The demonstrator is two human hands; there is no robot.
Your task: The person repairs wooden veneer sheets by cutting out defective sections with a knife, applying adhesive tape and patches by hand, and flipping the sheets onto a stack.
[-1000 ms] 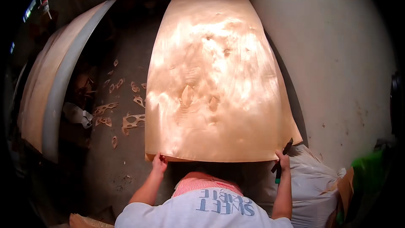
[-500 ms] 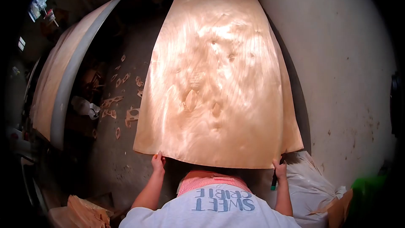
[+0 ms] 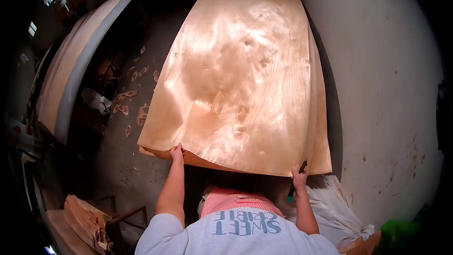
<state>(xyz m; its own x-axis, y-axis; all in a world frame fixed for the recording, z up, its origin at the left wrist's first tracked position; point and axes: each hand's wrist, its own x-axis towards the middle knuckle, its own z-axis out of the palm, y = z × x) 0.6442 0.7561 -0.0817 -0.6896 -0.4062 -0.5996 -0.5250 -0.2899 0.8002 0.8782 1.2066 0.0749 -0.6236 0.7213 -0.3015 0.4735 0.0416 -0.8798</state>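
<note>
A large, thin sheet of wood veneer [image 3: 226,80] stretches out in front of me, shiny, with knots and a leaf-shaped patch near its middle. My left hand [image 3: 177,153] pinches its near edge at the left and lifts it, so another sheet's edge shows beneath. At the near right corner my right hand [image 3: 299,178] grips the same sheet. A dark, slim tool with a green end [image 3: 291,192] is also held in that hand; its kind I cannot make out. Along the right side, a lower veneer sheet [image 3: 322,146] sticks out.
To the left stands another stack of sheets [image 3: 78,61]. Several veneer scraps [image 3: 126,95] lie on the floor between the stacks. A pale wall [image 3: 377,89] rises on the right, with white plastic sheeting [image 3: 330,203] at its foot. Broken veneer pieces [image 3: 85,222] are at lower left.
Both hands have moved up and slightly left with the top sheet's near edge. The sheet has shifted left over the one below, uncovering more of that sheet at the right.
</note>
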